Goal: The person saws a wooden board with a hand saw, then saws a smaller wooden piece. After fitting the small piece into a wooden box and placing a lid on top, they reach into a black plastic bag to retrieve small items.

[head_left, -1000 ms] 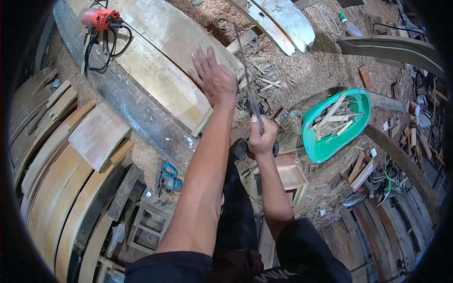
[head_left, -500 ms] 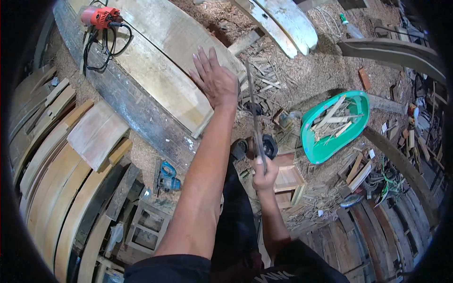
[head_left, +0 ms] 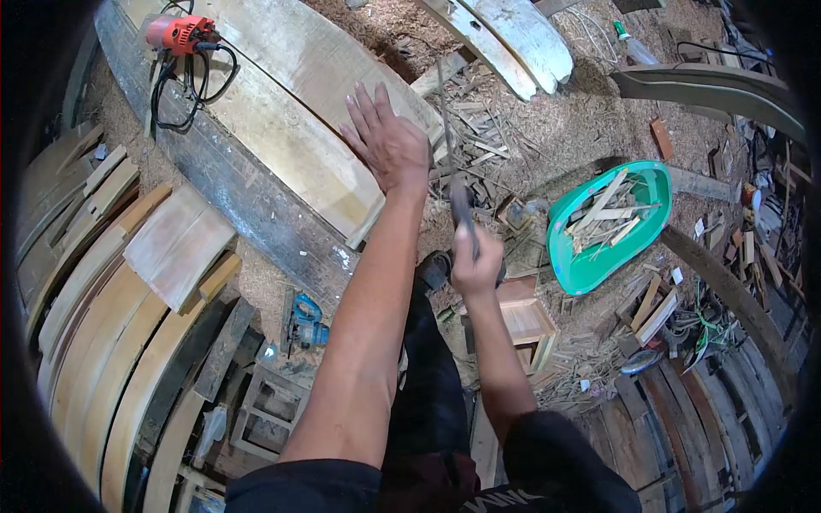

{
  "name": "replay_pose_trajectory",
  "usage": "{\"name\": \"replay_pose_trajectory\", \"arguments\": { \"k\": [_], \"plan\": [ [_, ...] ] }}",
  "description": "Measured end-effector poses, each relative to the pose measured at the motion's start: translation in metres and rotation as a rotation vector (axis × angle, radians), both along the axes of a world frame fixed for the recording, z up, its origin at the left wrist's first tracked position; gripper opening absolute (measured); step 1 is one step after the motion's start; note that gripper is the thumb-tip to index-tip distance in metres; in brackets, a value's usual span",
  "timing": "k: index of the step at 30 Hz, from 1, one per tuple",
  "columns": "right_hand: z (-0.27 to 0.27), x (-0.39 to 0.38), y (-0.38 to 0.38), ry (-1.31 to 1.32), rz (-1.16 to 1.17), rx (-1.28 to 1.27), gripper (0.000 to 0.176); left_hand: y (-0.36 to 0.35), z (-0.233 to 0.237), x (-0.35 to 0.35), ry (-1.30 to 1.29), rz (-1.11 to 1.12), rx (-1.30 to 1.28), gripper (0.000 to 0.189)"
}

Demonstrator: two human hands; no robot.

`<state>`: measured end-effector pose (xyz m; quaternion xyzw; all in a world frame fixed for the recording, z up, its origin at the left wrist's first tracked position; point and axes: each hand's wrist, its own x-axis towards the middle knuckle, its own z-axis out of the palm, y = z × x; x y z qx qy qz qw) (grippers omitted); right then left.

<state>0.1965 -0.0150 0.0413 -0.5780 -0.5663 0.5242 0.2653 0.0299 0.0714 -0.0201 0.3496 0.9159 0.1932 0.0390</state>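
Observation:
Two pale wooden boards [head_left: 291, 128] lie side by side on a worn grey plank. My left hand [head_left: 389, 145] rests flat on the boards near their right end, fingers spread. Just right of that end, my right hand [head_left: 475, 261] is closed round the handle of a long thin tool [head_left: 460, 201], which looks like a saw seen edge-on. Its narrow blade points away from me, beside the board ends. Whether the blade touches the wood is hard to tell.
A red power tool [head_left: 181, 34] with a black cord sits on the boards at upper left. A green tub [head_left: 564, 272] of wood scraps stands at right. A blue tool [head_left: 306, 323] lies below the plank. Curved timbers [head_left: 94, 342] are stacked at left.
My right hand and the tool have moved away from my body, up along the board ends. My left hand has stayed in nearly the same place.

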Motion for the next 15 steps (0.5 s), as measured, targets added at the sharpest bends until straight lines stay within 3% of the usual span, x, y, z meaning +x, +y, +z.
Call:
{"name": "replay_pose_trajectory", "arguments": {
  "k": [7, 11, 15],
  "plan": [
    [0.021, -0.002, -0.027, 0.011, -0.073, 0.056, 0.033, 0.007, 0.001, -0.006, 0.000, 0.003, 0.070, 0.052],
    [0.013, -0.025, 0.034, 0.063, -0.070, -0.056, 0.034, 0.001, 0.004, 0.000, -0.001, 0.011, 0.032, 0.054],
    [0.009, 0.002, -0.015, 0.007, -0.043, 0.043, 0.036, 0.001, 0.007, 0.002, -0.013, 0.006, 0.031, 0.055]
  ]
}}
